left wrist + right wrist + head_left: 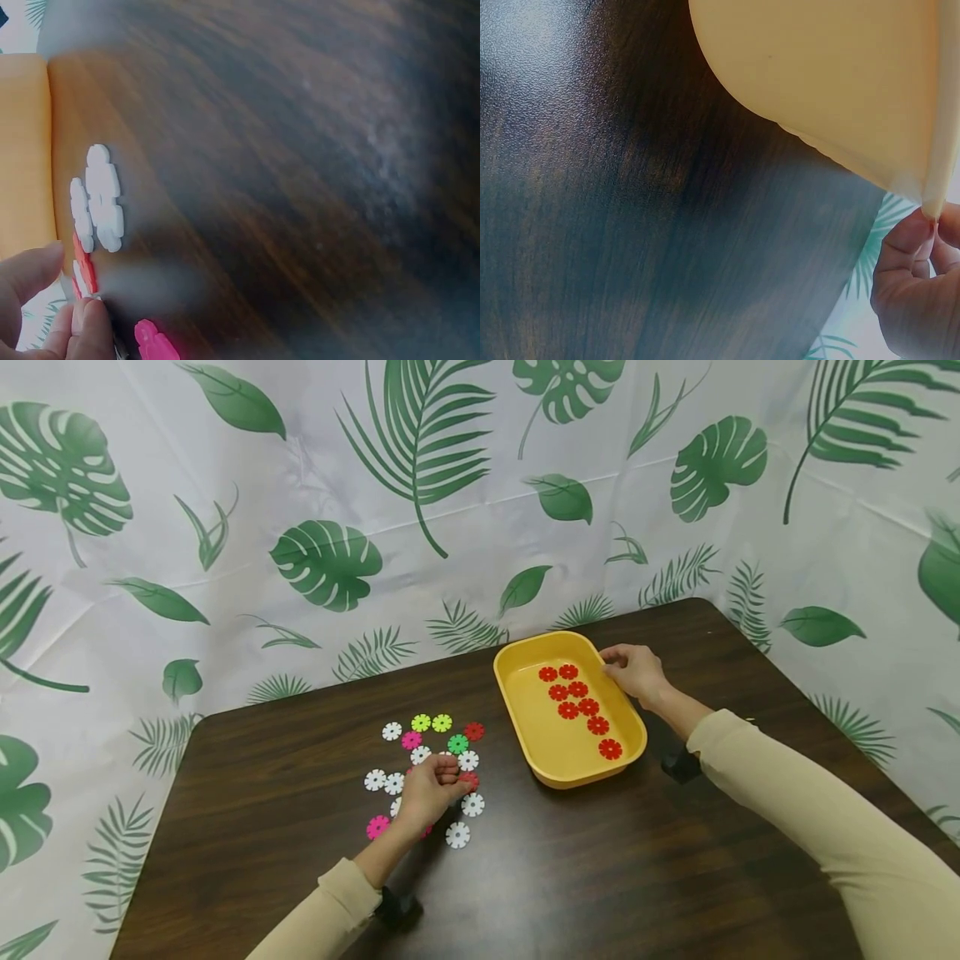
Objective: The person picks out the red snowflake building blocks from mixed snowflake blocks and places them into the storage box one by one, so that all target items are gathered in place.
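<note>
My left hand (429, 793) reaches over a scatter of toothed plastic discs on the table. Its thumb tip overlaps a red disc (470, 782) in the head view; in the left wrist view the thumb and fingertips (88, 322) stand apart, with red and white discs just beyond them. White (472, 805), pink (378, 827), green (457, 744) and yellow discs (422, 723) lie around this hand, some hidden beneath it. My right hand (636, 673) pinches the right rim of a yellow plastic tray (531, 739). Several red discs (588, 707) lie flat inside the tray.
The dark wooden table (285, 793) carries everything. Another red disc (474, 732) lies at the far right of the scatter, near the tray's left side. A white cloth with green leaves (326, 564) hangs along the table's back and right edges.
</note>
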`<state>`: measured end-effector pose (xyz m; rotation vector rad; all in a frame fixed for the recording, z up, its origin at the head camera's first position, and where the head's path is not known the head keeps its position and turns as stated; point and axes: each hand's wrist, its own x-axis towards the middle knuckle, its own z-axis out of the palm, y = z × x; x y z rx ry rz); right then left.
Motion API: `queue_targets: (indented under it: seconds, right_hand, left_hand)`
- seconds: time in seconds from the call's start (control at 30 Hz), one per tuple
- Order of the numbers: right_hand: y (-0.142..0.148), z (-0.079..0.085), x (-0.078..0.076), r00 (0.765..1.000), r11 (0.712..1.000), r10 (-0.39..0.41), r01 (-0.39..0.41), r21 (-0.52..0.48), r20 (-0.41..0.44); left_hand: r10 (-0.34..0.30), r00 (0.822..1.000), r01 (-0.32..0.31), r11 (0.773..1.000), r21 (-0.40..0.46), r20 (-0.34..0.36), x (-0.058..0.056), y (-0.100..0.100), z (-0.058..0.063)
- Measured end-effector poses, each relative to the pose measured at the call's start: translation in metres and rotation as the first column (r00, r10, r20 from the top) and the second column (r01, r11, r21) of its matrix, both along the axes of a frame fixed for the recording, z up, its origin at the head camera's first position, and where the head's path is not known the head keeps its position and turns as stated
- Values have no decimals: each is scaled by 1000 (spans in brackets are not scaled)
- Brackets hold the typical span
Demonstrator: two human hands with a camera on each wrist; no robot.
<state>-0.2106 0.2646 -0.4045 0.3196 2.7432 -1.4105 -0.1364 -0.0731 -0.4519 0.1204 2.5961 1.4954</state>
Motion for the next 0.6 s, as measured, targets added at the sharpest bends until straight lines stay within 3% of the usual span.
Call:
queue_targets:
  seconds: [0.17,0.33,0.6]
  right_hand:
    - [0,0,0,1000,1000,2,-2,5,-6]
    - [0,0,0,1000,1000,4,-4,1,-5]
    - [0,0,0,1000,1000,1,-1,1,4]
  left_hand:
    - [-21,998,16,996,-84,-58,0,1,0]
    - [-55,994,44,993,-111,-90,0,1,-1]
    - [-125,976,88,976,-200,-180,-2,1,-4]
